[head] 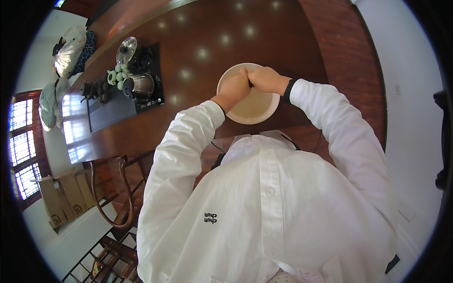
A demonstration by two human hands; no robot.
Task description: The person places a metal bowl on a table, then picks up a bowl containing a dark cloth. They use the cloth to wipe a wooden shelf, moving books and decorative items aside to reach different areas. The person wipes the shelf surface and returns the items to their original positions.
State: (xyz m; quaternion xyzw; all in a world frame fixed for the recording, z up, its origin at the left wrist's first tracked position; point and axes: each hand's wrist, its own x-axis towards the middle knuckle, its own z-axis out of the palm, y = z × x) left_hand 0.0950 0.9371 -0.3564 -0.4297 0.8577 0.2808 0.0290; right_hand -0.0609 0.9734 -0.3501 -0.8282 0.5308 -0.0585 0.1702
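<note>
A white round basin with slightly cloudy liquid in it stands before me on the glossy brown table. Over its far half, my left hand and my right hand are closed and pressed together, thumbs meeting. A small part of a dark object shows between them; most of it is hidden inside the fists, so its kind cannot be told. Both wrists have dark bands below white sleeves.
On the table, left, is a black tea tray with a built-in cooker, bearing a steel kettle, a glass-lidded pot, green teaware and dark teaware. A wooden chair and cardboard boxes stand lower left.
</note>
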